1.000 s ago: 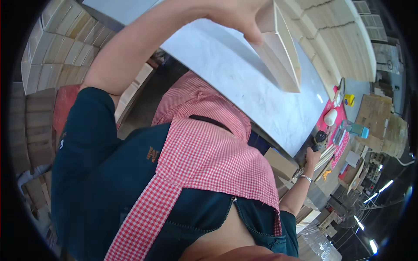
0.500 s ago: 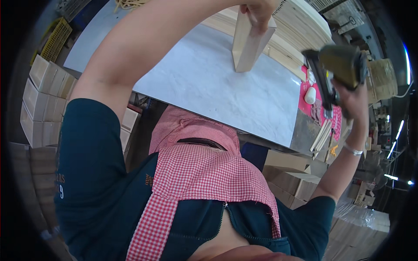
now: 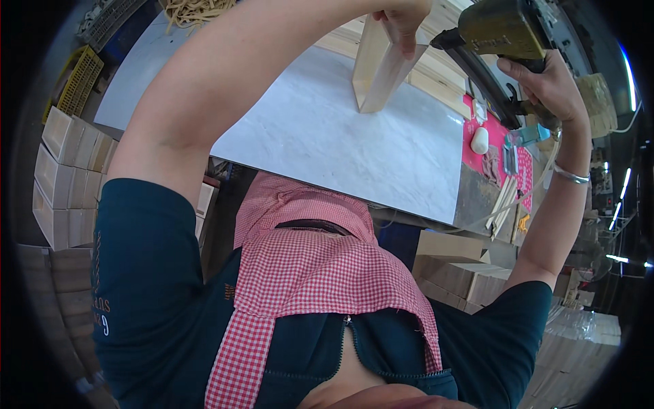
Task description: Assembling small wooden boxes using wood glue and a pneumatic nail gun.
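Note:
At the top of the view my left hand (image 3: 407, 28) grips the upper edge of a pale wooden box frame (image 3: 377, 76), which stands upright on a white marbled tabletop (image 3: 320, 129). My right hand (image 3: 560, 90) is wrapped round the handle of a nail gun (image 3: 494, 31) with a dark yellow body and a long black magazine. The gun's nose points left at the frame's upper right corner, close by my left fingers. Whether it touches the wood I cannot tell.
Pale wooden boards (image 3: 443, 85) lie along the table's far side. Right of the tabletop are a pink cloth (image 3: 471, 155), a white rounded object (image 3: 479, 140) and thin wooden sticks (image 3: 502, 202). Stacked wooden boxes (image 3: 60, 170) stand at the left; tangled tan bands (image 3: 194, 10) lie at the far left.
My right hand has brought the nail gun up and left, so its nose is now at the frame's corner. The frame and my left hand appear slightly further left.

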A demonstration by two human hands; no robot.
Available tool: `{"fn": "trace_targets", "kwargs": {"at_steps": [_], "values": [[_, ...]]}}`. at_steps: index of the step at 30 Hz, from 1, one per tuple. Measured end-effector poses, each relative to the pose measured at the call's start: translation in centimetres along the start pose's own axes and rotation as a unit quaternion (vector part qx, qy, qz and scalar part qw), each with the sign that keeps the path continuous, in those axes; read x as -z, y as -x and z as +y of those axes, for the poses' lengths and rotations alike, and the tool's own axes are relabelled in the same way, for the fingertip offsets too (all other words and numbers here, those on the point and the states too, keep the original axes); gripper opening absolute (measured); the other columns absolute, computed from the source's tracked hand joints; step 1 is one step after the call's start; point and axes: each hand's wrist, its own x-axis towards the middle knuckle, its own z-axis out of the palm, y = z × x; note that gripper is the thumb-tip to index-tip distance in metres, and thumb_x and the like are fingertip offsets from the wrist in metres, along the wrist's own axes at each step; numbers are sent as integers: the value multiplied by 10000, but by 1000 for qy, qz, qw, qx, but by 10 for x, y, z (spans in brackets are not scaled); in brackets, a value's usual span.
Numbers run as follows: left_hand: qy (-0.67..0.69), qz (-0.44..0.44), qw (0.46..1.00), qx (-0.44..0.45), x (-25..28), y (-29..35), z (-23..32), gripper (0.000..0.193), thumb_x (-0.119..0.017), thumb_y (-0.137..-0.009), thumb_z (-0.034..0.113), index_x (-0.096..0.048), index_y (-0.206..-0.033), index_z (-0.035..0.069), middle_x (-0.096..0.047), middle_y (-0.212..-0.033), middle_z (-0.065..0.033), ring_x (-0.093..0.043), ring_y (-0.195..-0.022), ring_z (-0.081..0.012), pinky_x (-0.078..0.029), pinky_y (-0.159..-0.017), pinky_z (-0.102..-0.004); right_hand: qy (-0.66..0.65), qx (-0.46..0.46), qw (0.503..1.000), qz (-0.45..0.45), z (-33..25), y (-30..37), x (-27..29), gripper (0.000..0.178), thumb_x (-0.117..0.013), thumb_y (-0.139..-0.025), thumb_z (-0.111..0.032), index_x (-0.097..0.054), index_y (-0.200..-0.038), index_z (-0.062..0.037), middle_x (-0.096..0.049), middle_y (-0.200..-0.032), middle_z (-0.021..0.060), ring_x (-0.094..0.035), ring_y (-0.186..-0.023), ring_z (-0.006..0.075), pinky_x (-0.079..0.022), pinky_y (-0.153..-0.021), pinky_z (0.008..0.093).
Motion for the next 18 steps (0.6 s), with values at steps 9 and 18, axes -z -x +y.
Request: {"fn": "trace_targets", "kwargs": {"at_steps": [9,18], "values": [[3,7,1000,-13,-1,-3,-1,683,-879,-675,565,-775,-986,-34,-761,-877,-128,-720,-768,-304,-606,-745,-369,12,-4,1000,-5,-7,0,-6,444,-830,-856,-353,-710,-1062,21,-596,-568,27,-433,-355,78,-343,-353,208],[-30,33,999,-19,-7,-16,0,648,-875,-666,545,-783,-968,-21,-757,-855,-121,-708,-765,-307,-595,-773,-377,-1,-12,1000,-14,-4,-1,-6,465,-831,-854,-369,-710,-1064,28,-588,-555,26,-430,-346,84,-344,-353,208]]}}
